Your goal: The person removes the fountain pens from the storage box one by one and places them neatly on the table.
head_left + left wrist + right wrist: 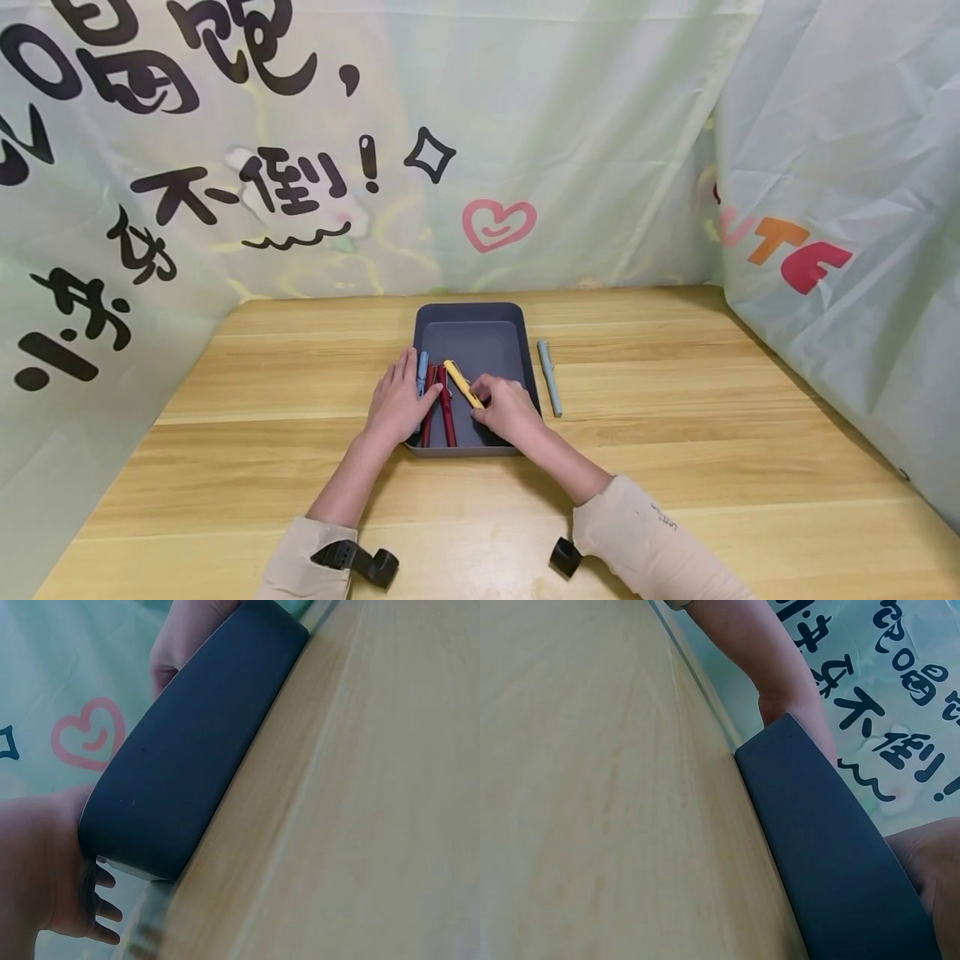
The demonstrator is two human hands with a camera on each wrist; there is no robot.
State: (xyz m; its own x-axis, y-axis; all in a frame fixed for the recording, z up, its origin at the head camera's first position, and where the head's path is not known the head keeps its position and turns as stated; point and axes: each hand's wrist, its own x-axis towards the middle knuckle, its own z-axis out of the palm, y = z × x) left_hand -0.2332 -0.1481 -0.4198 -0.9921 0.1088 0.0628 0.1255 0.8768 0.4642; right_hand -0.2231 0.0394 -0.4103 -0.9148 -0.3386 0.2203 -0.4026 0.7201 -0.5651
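Note:
A dark grey-blue tray lies on the table. My left hand rests over its left wall with fingers straight, the thumb reaching inside across the pens. Beside that hand, along the tray's left side, are a blue pen and two dark red pens. In the tray's middle, my right hand pinches the lower end of a yellow pen, which slants up to the left. From the wrist views, the tray's outer wall hides the pens and part of both hands.
Outside the tray, to its right, a grey-blue pen lies on the wooden table. Printed cloth hangs behind and at both sides. Black straps with small devices sit at the sleeves.

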